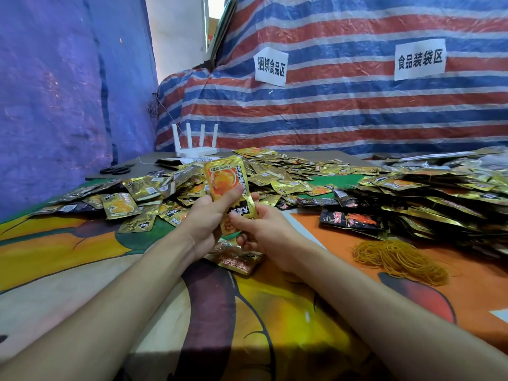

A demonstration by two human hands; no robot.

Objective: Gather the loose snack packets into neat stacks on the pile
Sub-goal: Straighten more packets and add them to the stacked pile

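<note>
A small upright bundle of gold and orange snack packets (pixel 226 180) is held above the table between both hands. My left hand (pixel 209 215) grips it from the left, thumb across the front. From the right, my right hand (pixel 261 229) pinches the bundle's lower end. One more gold packet (pixel 236 258) lies flat on the cloth just under my hands. Loose gold packets (pixel 154 192) spread in a heap across the middle and left of the table. Stacked packets (pixel 428 199), gold and black, form a long pile at the right.
A heap of yellow rubber bands (pixel 398 259) lies on the orange cloth at the right. A white router (pixel 195 145) and black scissors (pixel 115 169) sit at the back left. Striped tarpaulin with two paper signs (pixel 270 66) closes off the back.
</note>
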